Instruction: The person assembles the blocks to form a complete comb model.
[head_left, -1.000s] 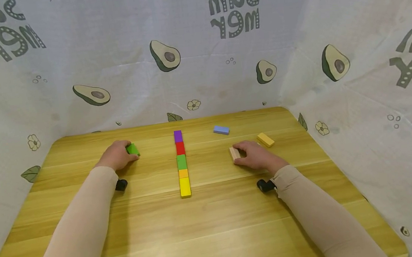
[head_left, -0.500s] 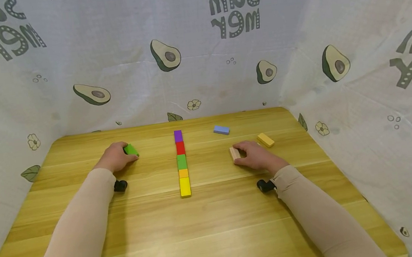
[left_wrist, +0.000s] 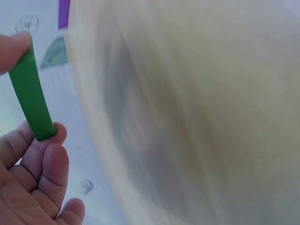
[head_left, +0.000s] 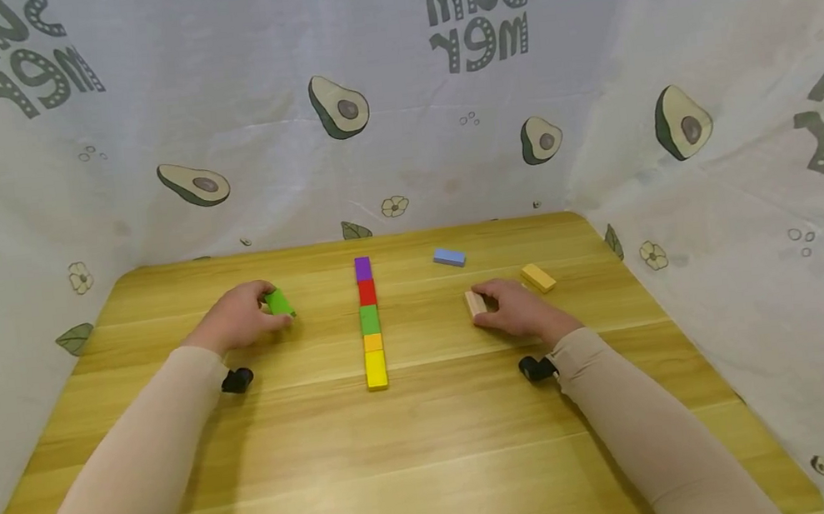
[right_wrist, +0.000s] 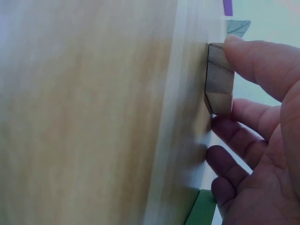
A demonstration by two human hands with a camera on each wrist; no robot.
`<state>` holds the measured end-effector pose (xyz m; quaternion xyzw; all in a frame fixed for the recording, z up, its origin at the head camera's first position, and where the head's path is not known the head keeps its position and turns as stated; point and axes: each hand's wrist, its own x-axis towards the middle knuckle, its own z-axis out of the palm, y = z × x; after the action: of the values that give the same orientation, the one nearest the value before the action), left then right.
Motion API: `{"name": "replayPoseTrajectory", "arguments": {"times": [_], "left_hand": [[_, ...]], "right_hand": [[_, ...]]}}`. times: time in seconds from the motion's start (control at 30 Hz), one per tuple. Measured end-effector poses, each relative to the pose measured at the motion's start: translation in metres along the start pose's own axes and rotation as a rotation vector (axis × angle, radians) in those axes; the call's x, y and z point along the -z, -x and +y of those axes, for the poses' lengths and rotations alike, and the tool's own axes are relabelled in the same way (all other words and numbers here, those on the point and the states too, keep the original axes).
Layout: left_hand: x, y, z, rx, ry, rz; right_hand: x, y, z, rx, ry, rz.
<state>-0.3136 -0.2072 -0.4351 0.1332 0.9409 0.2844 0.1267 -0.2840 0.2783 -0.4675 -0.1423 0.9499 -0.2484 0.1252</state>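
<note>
A person's left hand point(head_left: 237, 317) pinches a lime block point(head_left: 279, 303) toward the far left corner of the bench point(head_left: 403, 459), while the right hand point(head_left: 519, 310) grips a plain wood block point(head_left: 475, 305) across from it, on the right half. The left wrist view shows thumb at one end of the lime block and fingertips at the other, a hold that likely leaves its long faces uncovered; the piece appears raised off the bench. The plain wood block, also held by its ends, sits low, though whether it touches the surface cannot be told.

Between the hands, a purple block point(head_left: 363, 269), red block point(head_left: 366, 293), green block point(head_left: 369, 320), orange block point(head_left: 372, 342) and yellow block point(head_left: 376, 370) run end to end from near the far edge toward the near side, apparently set so that their long sides line up. A blue block point(head_left: 449, 257) lies near the far edge and a pale yellow block point(head_left: 538, 277) nearer the right edge, spaced apart, presumably leaving finger room around each.

The bench has a glossy wood grain and rounded far corners. White cloth point(head_left: 248, 56) printed with avocados and a mirrored "summer" hangs behind it and along both sides.
</note>
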Motion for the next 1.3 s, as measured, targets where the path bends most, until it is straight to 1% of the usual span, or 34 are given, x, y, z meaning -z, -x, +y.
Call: {"name": "replayPoseTrajectory", "arguments": {"times": [0.17, 0.3, 0.47, 0.57, 0.7, 0.87, 0.97, 1.07, 1.17, 1.3], "left_hand": [[-0.012, 0.011, 0.016, -0.089, -0.058, -0.028], [-0.024, 0.025, 0.031, -0.17, -0.125, -0.04], [-0.041, 0.044, 0.047, -0.267, -0.183, -0.022], [-0.051, 0.054, 0.055, -0.308, -0.201, -0.019], [-0.066, 0.065, 0.067, -0.353, -0.227, -0.044], [-0.083, 0.072, 0.076, -0.403, -0.281, -0.099], [-0.091, 0.076, 0.079, -0.443, -0.316, -0.109], [-0.096, 0.078, 0.08, -0.476, -0.329, -0.116], [-0.1, 0.079, 0.081, -0.489, -0.333, -0.13], [-0.106, 0.08, 0.084, -0.49, -0.355, -0.149]], "right_hand": [[0.001, -0.001, 0.004, 0.007, 0.022, -0.002], [0.002, -0.002, 0.003, 0.009, 0.014, -0.003], [0.004, -0.001, 0.001, 0.009, 0.014, 0.005], [0.005, -0.001, 0.0, 0.007, 0.016, 0.006], [0.006, -0.002, 0.0, 0.004, 0.014, 0.004], [0.005, -0.005, 0.001, 0.005, 0.033, 0.003], [0.003, -0.006, 0.002, 0.003, 0.043, 0.0], [0.002, -0.006, 0.001, 0.001, 0.042, -0.001], [0.001, -0.006, 0.001, -0.003, 0.035, -0.002], [0.001, -0.006, 0.0, 0.004, 0.037, -0.001]]}}
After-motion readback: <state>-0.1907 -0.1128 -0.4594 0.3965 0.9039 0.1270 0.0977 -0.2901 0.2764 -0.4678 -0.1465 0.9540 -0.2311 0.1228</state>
